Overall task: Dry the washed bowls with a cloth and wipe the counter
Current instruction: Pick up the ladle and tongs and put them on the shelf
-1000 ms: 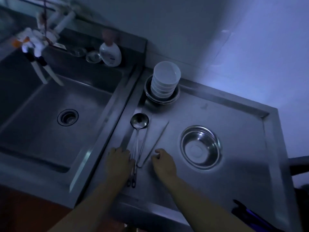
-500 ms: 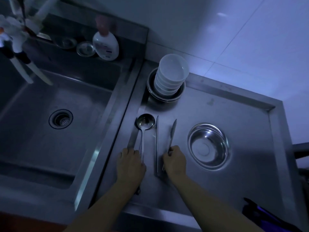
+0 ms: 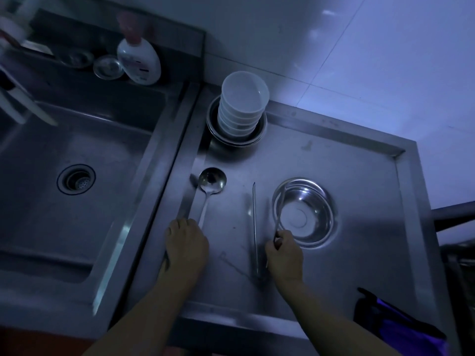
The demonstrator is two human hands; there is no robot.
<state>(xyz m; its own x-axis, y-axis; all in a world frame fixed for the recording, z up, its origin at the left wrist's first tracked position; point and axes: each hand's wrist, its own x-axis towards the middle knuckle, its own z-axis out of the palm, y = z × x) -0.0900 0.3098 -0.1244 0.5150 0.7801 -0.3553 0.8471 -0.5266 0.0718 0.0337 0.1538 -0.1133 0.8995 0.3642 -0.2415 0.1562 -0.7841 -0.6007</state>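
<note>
Left hand [image 3: 186,246]: it is lying palm down on the counter [image 3: 334,163], over the near end of the ladle handle; the fingers are closed loosely together and pressing on the handle, but a real grip I cannot tell.
Right hand [image 3: 284,253]: the fingers are pinching one arm of the metal tongs [image 3: 254,227], near the middle of this arm, and are lifting it toward the steel bowl.
Tongs: the two arms are standing wide apart; the left arm is lying flat on the counter, the right arm is reaching over the left rim of the steel bowl; the joined end is sitting near, just left of the right wrist.
Ladle [image 3: 212,180]: it is lying on the counter along the left raised edge, with the round cup at the far end and facing up.
White bowls [image 3: 243,104]: they are standing in a stack, leaning a little to the right, inside some shallow steel dishes [image 3: 236,140] at the far left corner of the counter.
Steel bowl [image 3: 304,211]: it is sitting alone, upright, right of the tongs, with nothing inside.
Cloth [image 3: 395,325]: a dark purple fabric is lying at the near right corner of the counter, well apart from both hands.
Sink [image 3: 77,155]: it is lying to the left, with the round drain [image 3: 76,179] in the middle.
Bottle [image 3: 138,60]: a white bottle is standing on the ledge behind the sink, beside a small round strainer [image 3: 108,67].
</note>
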